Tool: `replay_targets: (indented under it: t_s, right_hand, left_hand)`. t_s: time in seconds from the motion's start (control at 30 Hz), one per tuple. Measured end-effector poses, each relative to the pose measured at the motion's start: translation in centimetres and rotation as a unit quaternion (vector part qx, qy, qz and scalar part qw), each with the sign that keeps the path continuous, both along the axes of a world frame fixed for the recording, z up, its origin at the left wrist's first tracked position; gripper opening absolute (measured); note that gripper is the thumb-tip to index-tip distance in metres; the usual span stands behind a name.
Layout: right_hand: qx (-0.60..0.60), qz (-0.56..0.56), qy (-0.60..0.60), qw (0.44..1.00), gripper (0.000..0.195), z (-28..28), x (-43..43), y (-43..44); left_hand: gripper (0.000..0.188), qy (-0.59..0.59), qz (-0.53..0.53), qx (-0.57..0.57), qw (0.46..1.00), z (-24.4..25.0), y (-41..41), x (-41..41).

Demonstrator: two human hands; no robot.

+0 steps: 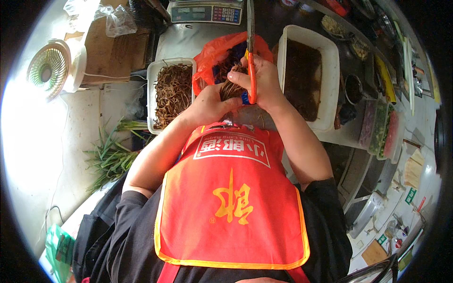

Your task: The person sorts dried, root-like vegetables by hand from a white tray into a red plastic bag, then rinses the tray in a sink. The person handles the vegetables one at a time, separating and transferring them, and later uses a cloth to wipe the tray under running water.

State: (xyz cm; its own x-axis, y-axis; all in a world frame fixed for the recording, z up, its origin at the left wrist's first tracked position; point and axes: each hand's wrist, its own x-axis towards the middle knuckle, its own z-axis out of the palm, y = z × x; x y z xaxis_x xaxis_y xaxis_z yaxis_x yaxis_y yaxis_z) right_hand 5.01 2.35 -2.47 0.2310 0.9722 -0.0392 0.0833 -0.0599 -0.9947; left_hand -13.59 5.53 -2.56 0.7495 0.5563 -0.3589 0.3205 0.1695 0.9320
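My left hand [210,105] grips the lower end of a bundle of thin brown root-like strands [230,88]. At the other side of the bundle, my right hand [266,79] pinches it with the thumb. Scissors with orange handles [252,78] hang on that right hand, their blades pointing away from me. A blue band or wrap [245,98] shows beside the handle; what it belongs to is unclear. Behind the hands lies an opened red plastic bag [208,53] with more dark strands inside. To the left, a white tub [150,95] is filled with loose brown strands.
On the right stands a white basin [334,81] of dark brown liquid or wet matter. A digital scale [206,14] sits at the back. Green leafy stalks [109,159] and a small fan [49,70] are at left. Clear food containers [380,131] line the right.
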Motion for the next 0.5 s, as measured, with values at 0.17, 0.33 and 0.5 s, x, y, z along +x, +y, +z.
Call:
replay_targets:
  t_s: [0.17,0.33,0.5]
  right_hand:
    - [-0.091,-0.018,-0.147,0.985,0.039,2.1,2.1,-2.1]
    - [-0.214,0.084,-0.274,0.934,0.041,2.4,3.4,-9.0]
    - [-0.227,0.158,-0.327,0.904,0.024,1.0,2.5,-11.3]
  left_hand:
    - [0.016,0.012,0.033,-0.036,0.999,-1.4,1.2,-0.1]
    - [0.027,-0.029,0.085,-0.117,0.989,-2.1,2.4,-0.5]
    - [0.027,-0.055,0.107,-0.192,0.974,-2.3,3.8,0.2]
